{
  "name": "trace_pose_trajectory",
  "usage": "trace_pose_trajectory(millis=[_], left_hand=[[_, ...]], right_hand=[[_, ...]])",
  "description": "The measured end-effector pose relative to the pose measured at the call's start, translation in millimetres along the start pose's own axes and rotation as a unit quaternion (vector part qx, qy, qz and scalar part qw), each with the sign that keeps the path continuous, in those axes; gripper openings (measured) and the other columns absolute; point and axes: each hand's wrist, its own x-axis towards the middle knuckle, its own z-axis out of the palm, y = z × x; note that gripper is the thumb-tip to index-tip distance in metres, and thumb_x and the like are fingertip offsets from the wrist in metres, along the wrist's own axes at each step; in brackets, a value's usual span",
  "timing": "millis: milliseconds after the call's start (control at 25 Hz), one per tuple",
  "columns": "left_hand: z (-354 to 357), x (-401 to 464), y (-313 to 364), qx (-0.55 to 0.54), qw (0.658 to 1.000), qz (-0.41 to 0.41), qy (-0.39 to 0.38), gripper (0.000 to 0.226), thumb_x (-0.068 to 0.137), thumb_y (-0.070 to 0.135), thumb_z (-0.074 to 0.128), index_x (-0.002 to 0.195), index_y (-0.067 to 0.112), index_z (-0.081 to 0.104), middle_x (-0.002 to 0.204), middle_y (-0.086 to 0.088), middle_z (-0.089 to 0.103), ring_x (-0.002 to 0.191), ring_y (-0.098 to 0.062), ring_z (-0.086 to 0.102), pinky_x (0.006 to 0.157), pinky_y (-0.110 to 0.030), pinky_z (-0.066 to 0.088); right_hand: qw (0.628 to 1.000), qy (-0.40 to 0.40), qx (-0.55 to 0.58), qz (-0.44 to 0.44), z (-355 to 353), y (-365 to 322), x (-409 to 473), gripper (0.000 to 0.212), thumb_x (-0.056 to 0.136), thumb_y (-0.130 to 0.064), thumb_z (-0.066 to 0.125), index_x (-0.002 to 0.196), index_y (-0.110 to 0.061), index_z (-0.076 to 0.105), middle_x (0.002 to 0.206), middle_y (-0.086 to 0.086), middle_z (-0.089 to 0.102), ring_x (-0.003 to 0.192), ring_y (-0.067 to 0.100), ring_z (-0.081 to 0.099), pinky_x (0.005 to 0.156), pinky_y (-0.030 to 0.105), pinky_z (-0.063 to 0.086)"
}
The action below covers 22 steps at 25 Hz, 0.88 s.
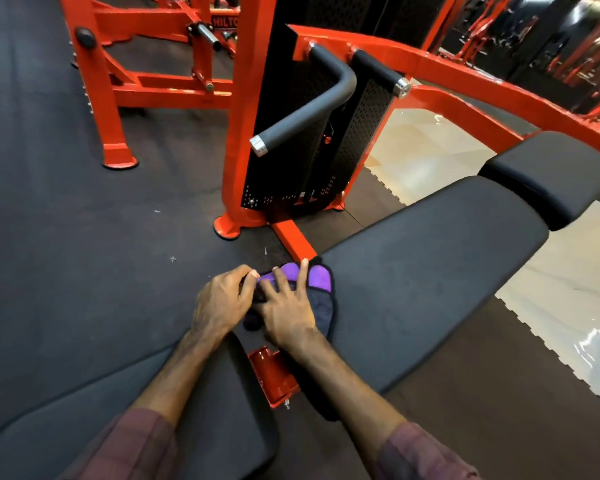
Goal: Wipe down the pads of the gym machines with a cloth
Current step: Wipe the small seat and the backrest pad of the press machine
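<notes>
Stretching across most of the ground is dark rubber flooring [66, 237], which gives way at the right to pale glossy tiles [426, 157] along an interlocking edge. On it stands an orange machine frame [246, 116] with a black perforated shroud [291, 109] and two black foam-covered handles [309, 116], their metal end caps showing. More orange frames stand behind at upper left.

Running diagonally from lower middle to upper right is the long back pad [430, 271] of a bench, black and matte, with a smaller head pad [551, 174] just beyond its far end. Nearer the camera lies the seat pad [136, 410], also black, separated from the back pad by a gap where an orange bracket [274, 375] shows.

At the near end of the back pad, by its left corner, lies the cloth [317, 292], dark with purple panels, bunched rather than spread flat. The right hand [286, 306] rests on top of it with fingers spread and fairly straight, the fingertips reaching over the purple part, pressing the cloth against the pad. The left hand [222, 299] sits just beside it, touching the cloth's left edge; its fingers are curled with the thumb and forefinger brought together on a fold of the fabric, pinching it. Both forearms come up from the bottom of the view, with dark reddish sleeves [423, 455] pushed up towards the elbows.
</notes>
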Motion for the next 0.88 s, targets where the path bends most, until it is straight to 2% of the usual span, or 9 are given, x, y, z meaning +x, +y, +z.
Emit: trace_pose_trajectory(millis=[80, 120, 240, 440, 520, 600, 680, 760, 880], left_hand=[[2, 3, 6, 0.001, 0.999, 0.036, -0.023, 0.038, 0.101, 0.055, 0.039, 0.1, 0.026, 0.064, 0.094, 0.004, 0.072, 0.09, -0.028, 0.07, 0.071, -0.043, 0.056], [4, 3, 8, -0.001, 0.998, 0.053, -0.033, 0.035, 0.103, 0.052, 0.041, 0.099, 0.026, 0.064, 0.095, 0.005, 0.07, 0.091, -0.026, 0.069, 0.072, -0.043, 0.056], [11, 3, 14, -0.011, 0.992, 0.107, -0.06, 0.025, 0.106, 0.043, 0.05, 0.102, 0.026, 0.067, 0.102, 0.007, 0.066, 0.097, -0.024, 0.068, 0.079, -0.043, 0.056], [25, 14, 42, -0.076, 0.972, 0.209, -0.072, 0.028, 0.106, 0.036, 0.052, 0.125, 0.021, 0.066, 0.131, 0.004, 0.06, 0.123, -0.022, 0.061, 0.104, -0.045, 0.051], [31, 22, 60, -0.083, 0.964, 0.239, -0.086, 0.036, 0.107, 0.034, 0.053, 0.137, 0.018, 0.062, 0.142, 0.001, 0.056, 0.136, -0.021, 0.055, 0.114, -0.045, 0.046], [37, 31, 80, -0.088, 0.954, 0.264, -0.107, 0.043, 0.107, 0.034, 0.053, 0.146, 0.016, 0.056, 0.151, -0.001, 0.052, 0.144, -0.019, 0.048, 0.119, -0.045, 0.041], [43, 43, 95, -0.093, 0.948, 0.28, -0.118, 0.049, 0.107, 0.035, 0.054, 0.151, 0.015, 0.051, 0.157, -0.003, 0.046, 0.148, -0.02, 0.045, 0.121, -0.047, 0.04], [48, 59, 110, -0.099, 0.942, 0.299, -0.117, 0.053, 0.107, 0.034, 0.056, 0.155, 0.013, 0.047, 0.161, -0.006, 0.042, 0.15, -0.022, 0.043, 0.124, -0.043, 0.037], [63, 88, 139, -0.092, 0.933, 0.326, -0.125, 0.057, 0.107, 0.032, 0.059, 0.158, 0.01, 0.043, 0.163, -0.01, 0.039, 0.153, -0.02, 0.038, 0.127, -0.031, 0.03]], right_hand=[[1.0, -0.009, -0.028, -0.011, 10, -25, -19, 0.045, 0.1, -0.046, 0.051, 0.139, -0.032, 0.068, 0.168, 0.003, 0.034, 0.16, 0.041, 0.011, 0.114, 0.084, -0.004], [1.0, -0.003, -0.029, -0.011, 14, -31, -31, 0.044, 0.1, -0.047, 0.048, 0.134, -0.031, 0.071, 0.17, 0.002, 0.032, 0.161, 0.04, 0.009, 0.115, 0.083, -0.001], [0.996, 0.09, -0.013, 0.007, 33, -35, -74, 0.042, 0.102, -0.043, 0.04, 0.118, -0.034, 0.078, 0.165, 0.002, 0.041, 0.16, 0.039, 0.02, 0.116, 0.083, 0.015], [0.991, 0.123, -0.006, 0.046, 56, -40, -145, 0.041, 0.104, -0.033, 0.042, 0.137, -0.036, 0.067, 0.171, 0.002, 0.03, 0.16, 0.04, 0.019, 0.113, 0.083, 0.022], [0.984, 0.153, 0.017, 0.088, 62, -39, -168, 0.04, 0.102, -0.031, 0.052, 0.139, -0.037, 0.065, 0.172, 0.002, 0.028, 0.16, 0.039, 0.021, 0.115, 0.082, 0.02], [0.969, 0.186, 0.042, 0.158, 69, -44, -190, 0.053, 0.094, -0.024, 0.057, 0.146, -0.038, 0.059, 0.172, 0.003, 0.029, 0.158, 0.038, 0.025, 0.117, 0.079, 0.022], [0.945, 0.208, 0.067, 0.245, 76, -52, -203, 0.075, 0.084, -0.017, 0.06, 0.155, -0.038, 0.049, 0.173, 0.006, 0.027, 0.158, 0.04, 0.025, 0.115, 0.077, 0.028], [0.899, 0.232, 0.145, 0.34, 73, -49, -200, 0.089, 0.079, -0.008, 0.062, 0.161, -0.034, 0.041, 0.174, 0.013, 0.019, 0.159, 0.046, 0.016, 0.115, 0.077, 0.028], [0.768, 0.319, 0.284, 0.478, 57, -18, -176, 0.085, 0.084, 0.005, 0.069, 0.16, -0.024, 0.043, 0.174, 0.019, 0.012, 0.159, 0.052, 0.002, 0.121, 0.072, 0.023]])
